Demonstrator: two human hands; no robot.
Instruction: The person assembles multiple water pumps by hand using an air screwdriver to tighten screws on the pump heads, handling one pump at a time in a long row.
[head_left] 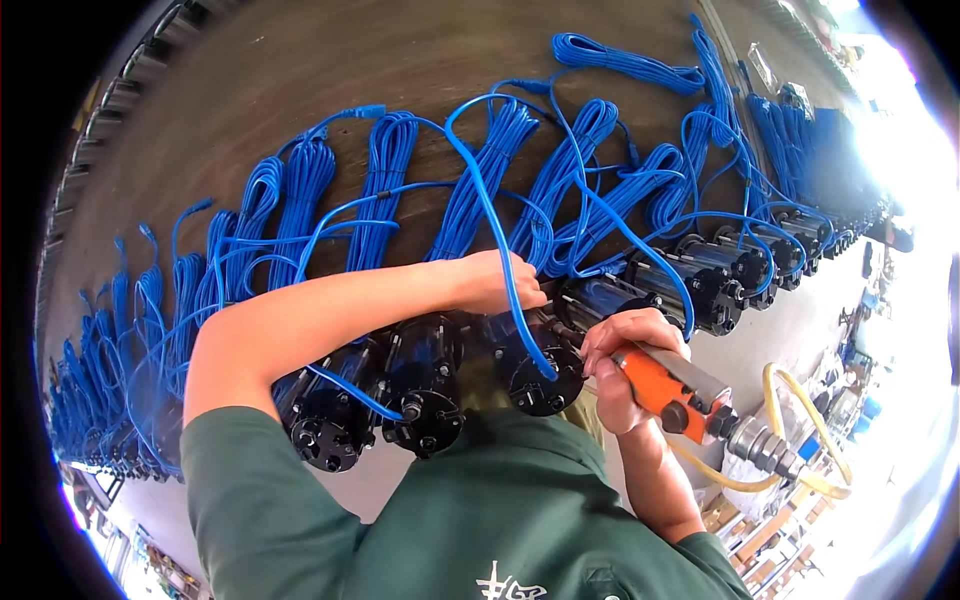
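On the workbench (300, 60), my right hand (625, 360) clamps an orange pneumatic screwdriver (675, 385) while my left hand (500, 282) grips a black motor (540, 375).

left hand (500, 283) reaching forward, fingers curled | right hand (620, 365) fisted

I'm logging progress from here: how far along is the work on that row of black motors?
Done: hard to judge; every black motor in the row already has its coiled blue cable laid out behind. In hand: the left hand steadies one motor while the right hand drives the orange air screwdriver into it. Left: I cannot tell which motors are already fastened.
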